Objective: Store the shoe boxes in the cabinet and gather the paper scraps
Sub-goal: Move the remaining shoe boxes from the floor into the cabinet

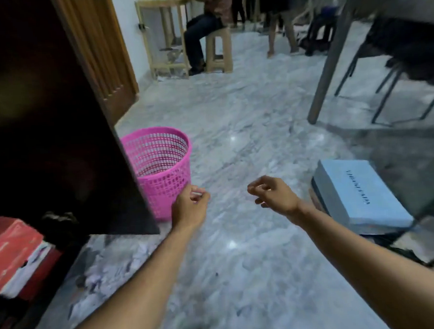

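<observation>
While the marble floor [246, 127] gleams under room light, a pale blue shoe box [360, 193] with dark lettering on its lid lies to my right, seemingly atop a darker box whose edge shows beneath it. A red box [13, 255] sits at the low left, inside the dark cabinet [43, 124], its side marked white and one round hole in its top. Crumpled paper scraps [103, 275] litter the floor just in front of the cabinet; blur hides their number.

Beside the cabinet's edge stands a pink mesh basket [164, 167], upright, its mouth open. Across the room a person sits on a stool [218, 49] at a wooden table [162, 35], and other legs stand farther back. At right a grey table leg [331, 63] slants down, with a dark chair [407, 51] behind it.

Both my bare arms reach out over open floor. My left hand [188, 206] hangs just right of the basket, fingers curled loosely inward, holding nothing I can make out. My right hand [276, 193] hovers near the blue box without touching it, fingers half bent, thumb and forefinger close together, gripping nothing visible.
</observation>
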A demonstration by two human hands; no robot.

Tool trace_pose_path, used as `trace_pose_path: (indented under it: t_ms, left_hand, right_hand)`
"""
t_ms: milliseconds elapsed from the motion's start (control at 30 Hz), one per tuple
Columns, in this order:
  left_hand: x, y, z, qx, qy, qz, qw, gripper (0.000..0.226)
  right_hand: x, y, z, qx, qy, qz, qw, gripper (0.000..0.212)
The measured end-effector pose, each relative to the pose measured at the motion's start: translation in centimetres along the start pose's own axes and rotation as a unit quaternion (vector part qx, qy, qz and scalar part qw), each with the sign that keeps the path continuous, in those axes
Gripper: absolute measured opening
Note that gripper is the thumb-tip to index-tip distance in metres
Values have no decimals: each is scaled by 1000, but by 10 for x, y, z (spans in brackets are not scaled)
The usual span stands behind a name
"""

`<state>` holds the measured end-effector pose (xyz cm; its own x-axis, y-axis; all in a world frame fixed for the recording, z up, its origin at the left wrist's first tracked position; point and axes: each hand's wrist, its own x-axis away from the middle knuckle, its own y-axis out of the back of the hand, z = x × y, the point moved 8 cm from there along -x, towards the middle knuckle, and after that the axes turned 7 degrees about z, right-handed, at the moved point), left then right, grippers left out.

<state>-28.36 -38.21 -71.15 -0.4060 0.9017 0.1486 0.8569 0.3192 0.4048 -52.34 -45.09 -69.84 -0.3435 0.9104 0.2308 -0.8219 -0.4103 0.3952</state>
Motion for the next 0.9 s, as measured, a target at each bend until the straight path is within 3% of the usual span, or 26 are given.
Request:
trace_pose_path:
  t_ms: [133,167,267,400,633,767,833,900]
  left_hand:
    - [-8,-115,-2,-3,14,116,993,6]
    - [-9,-143,-1,-5,25,151,988,1]
    - [-8,-225,6,1,55,239,969,13]
    - [-2,-322,4,30,66,302,951,14]
    - [25,-457,3,46,120,419,899,53]
    - [24,-484,11,80,134,416,896,67]
    - [17,-491,15,95,136,406,899,73]
    - [10,-495,23,117,138,389,903,71]
  right_hand:
    - [17,97,-102,33,-69,-155,985,14]
    - [22,121,-125,42,-90,-196,976,18]
    - [39,190,-182,73,-151,-309,936,37]
    - [54,258,-223,80,-214,-394,890,44]
    - [54,304,-301,46,-311,-355,880,65]
    - [50,312,-321,33,-311,-361,879,73]
    - [48,316,-328,41,-332,-352,874,71]
    - [45,317,-333,42,-346,-338,875,50]
